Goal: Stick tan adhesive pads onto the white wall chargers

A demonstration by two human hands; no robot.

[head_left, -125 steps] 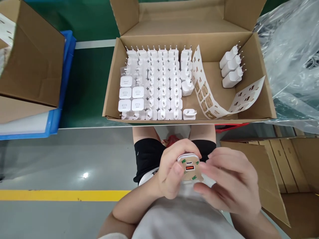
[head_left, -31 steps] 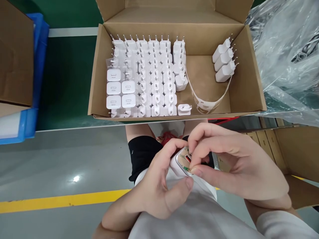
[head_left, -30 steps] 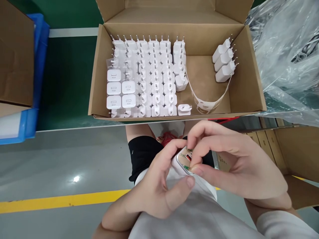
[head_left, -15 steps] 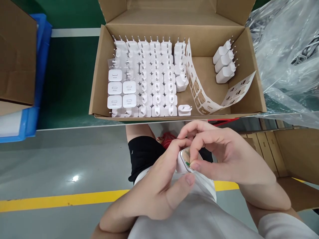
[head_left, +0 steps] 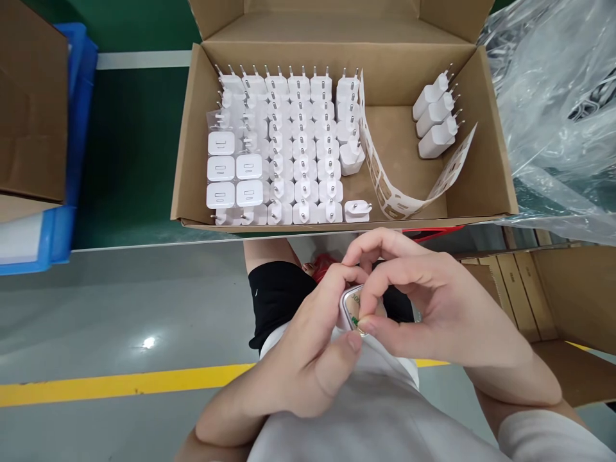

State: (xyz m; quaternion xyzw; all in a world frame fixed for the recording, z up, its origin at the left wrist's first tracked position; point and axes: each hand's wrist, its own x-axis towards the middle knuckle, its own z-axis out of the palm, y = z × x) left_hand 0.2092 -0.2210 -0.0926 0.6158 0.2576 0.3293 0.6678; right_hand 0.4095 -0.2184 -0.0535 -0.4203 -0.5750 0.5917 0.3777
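My left hand is wrapped round a small white charger, held below the table edge in front of my body. The charger's rounded square face, with a grey rim, points up towards me. On that face lies a tan adhesive sticker with printed figures and green lettering. My right hand is pinched over the face, thumb and index finger together at the sticker's lower edge. Its fingers cover the right part of the sticker. How far the sticker is stuck down, I cannot tell.
An open cardboard box on the green table holds rows of white plug chargers and a curved, die-cut label sheet. Left stand blue trays and a carton. Clear plastic bags lie right, above another open carton.
Both hands and the charger have shifted slightly left. My left thumb has moved in against the charger's near edge. My right fingertips still pinch at the sticker.
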